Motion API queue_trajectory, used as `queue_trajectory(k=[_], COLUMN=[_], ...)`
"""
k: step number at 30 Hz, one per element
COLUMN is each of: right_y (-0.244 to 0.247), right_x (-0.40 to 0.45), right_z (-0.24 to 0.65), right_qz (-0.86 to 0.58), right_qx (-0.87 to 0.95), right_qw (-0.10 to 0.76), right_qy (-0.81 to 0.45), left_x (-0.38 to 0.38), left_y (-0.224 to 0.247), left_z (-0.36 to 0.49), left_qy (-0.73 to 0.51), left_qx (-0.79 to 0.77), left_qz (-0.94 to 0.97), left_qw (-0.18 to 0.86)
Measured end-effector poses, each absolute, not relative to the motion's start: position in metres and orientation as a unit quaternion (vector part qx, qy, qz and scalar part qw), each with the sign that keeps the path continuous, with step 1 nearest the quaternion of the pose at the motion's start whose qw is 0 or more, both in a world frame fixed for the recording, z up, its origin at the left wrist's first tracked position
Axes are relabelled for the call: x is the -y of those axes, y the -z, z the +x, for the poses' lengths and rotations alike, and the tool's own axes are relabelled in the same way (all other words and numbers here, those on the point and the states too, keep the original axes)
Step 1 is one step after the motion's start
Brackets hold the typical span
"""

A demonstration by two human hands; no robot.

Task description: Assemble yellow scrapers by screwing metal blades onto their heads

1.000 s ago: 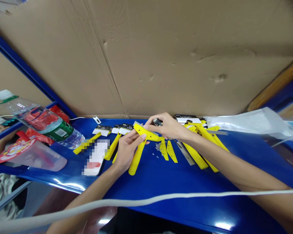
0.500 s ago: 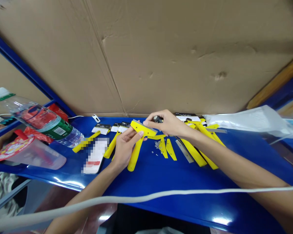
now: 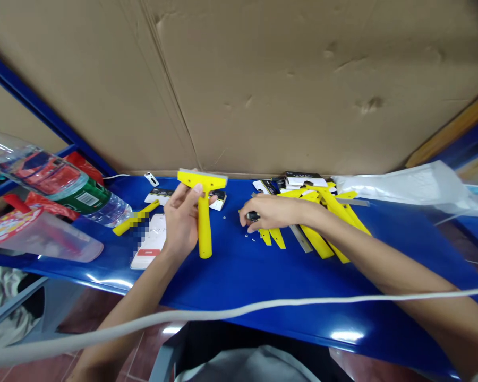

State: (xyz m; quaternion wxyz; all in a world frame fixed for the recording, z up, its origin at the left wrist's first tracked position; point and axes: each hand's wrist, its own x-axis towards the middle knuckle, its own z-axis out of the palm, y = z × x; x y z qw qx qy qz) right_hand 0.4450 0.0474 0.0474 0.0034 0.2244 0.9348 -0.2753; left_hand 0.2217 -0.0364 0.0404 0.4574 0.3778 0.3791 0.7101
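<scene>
My left hand (image 3: 181, 223) is closed around a yellow scraper (image 3: 205, 225), held upright above the blue table with its wide head and thin metal edge at the top. To the right, my right hand (image 3: 269, 212) grips a screwdriver (image 3: 254, 216), of which only the black handle end shows. Small nuts and screws (image 3: 253, 240) lie below that hand. Beside them are flat yellow plates (image 3: 278, 239), partly hidden by the hand, and a grey metal blade (image 3: 301, 239). Several yellow scraper handles (image 3: 316, 239) are heaped further right, partly under my forearm.
On the left lie a phone (image 3: 149, 241), another yellow handle (image 3: 123, 226), a water bottle (image 3: 90, 199) and a plastic cup (image 3: 63, 239). A clear plastic bag (image 3: 402, 183) rests at the back right. A white cable (image 3: 263, 304) crosses in front; a cardboard wall (image 3: 263, 79) rises behind.
My left hand has moved left and turned the scraper upright. The right hand has come away from its head and lowered toward the loose hardware, with the screwdriver still in it.
</scene>
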Motion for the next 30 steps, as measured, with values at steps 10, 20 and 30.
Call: queue_trajectory(k=[10, 20, 30], right_y=[-0.029, -0.034, -0.081], right_x=[-0.038, -0.033, -0.036], right_z=[0.434, 0.432, 0.451], right_qz=[0.212, 0.252, 0.276], right_qx=[-0.933, -0.948, -0.897], right_qw=[0.05, 0.035, -0.258], right_qy=[0.287, 0.191, 0.228], left_x=[0.025, 0.029, 0.04], left_y=[-0.056, -0.037, -0.014], left_z=[0.179, 0.213, 0.237], left_qy=[-0.766, -0.695, -0.616], left_qx=[-0.374, -0.408, -0.42], left_qz=[0.36, 0.346, 0.346], left_qw=[0.379, 0.481, 0.57])
